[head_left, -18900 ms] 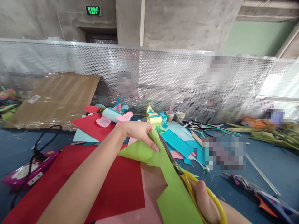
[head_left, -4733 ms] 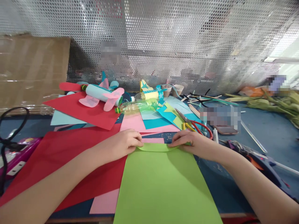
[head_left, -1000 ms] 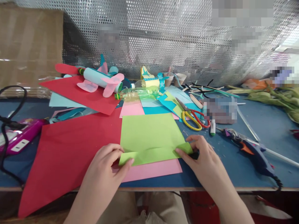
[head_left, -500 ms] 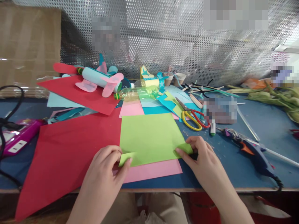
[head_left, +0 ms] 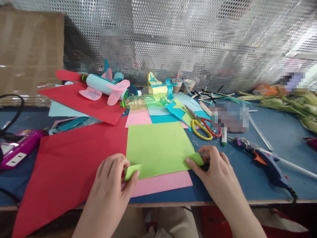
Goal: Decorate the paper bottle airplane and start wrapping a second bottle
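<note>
A sheet of light green paper (head_left: pixel 158 145) lies flat before me, partly over a pink sheet (head_left: pixel 163 184) and beside a large red sheet (head_left: pixel 79 155). My left hand (head_left: pixel 112 178) pinches its near left corner, which curls up between thumb and fingers. At the near right corner, my right hand (head_left: pixel 214 168) has the edge bent upward between thumb and fingertips. Scissors (head_left: pixel 200 124) with one yellow and one red handle lie just beyond the right hand.
Behind the paper lie a green plastic bottle (head_left: pixel 145 100) and a bottle plane wrapped in light blue paper (head_left: pixel 104 85). A glue gun (head_left: pixel 267 165) and a marker (head_left: pixel 224 138) are on the right. At the left rests a purple power strip (head_left: pixel 22 147).
Both corners of the green paper stay in my fingers, the left one curled slightly more. The whole view has shifted a little; the other things stay in place.
</note>
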The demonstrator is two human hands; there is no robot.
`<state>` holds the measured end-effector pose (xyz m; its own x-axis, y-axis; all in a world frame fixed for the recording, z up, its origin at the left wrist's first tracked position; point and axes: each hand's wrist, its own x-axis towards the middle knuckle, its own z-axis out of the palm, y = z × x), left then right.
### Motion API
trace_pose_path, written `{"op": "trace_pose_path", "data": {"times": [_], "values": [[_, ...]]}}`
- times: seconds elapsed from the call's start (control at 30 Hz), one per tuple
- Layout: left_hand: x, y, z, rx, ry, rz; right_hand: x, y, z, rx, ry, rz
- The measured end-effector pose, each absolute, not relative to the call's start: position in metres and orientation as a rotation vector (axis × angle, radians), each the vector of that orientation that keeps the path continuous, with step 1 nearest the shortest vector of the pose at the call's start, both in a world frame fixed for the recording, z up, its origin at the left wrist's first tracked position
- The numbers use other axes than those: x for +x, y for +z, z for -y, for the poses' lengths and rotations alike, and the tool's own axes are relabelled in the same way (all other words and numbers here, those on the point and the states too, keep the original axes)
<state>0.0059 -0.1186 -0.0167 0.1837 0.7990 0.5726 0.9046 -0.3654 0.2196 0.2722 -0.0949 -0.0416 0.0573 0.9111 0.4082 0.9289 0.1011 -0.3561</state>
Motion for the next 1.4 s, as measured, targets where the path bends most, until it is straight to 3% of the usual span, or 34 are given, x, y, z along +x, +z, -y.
{"op": "trace_pose_path", "data": {"times": [0.53, 0.67, 0.77, 1.4], "values": [[0.016, -0.007, 0.124, -2.665, -0.522, 1.055, 0.271, -0.037, 0.094, -1.624, -0.144, 1.848], [0.026, -0.003, 0.136, -2.592, -0.571, 1.106, 0.258, -0.022, 0.112, -1.254, -0.310, 1.980], [0.026, -0.006, 0.138, -2.571, -0.589, 1.117, 0.237, -0.019, 0.128, -1.050, -0.208, 2.189], [0.011, -0.027, 0.128, -2.498, -0.759, 0.993, 0.216, -0.031, 0.135, -1.103, -0.213, 2.286]]}}
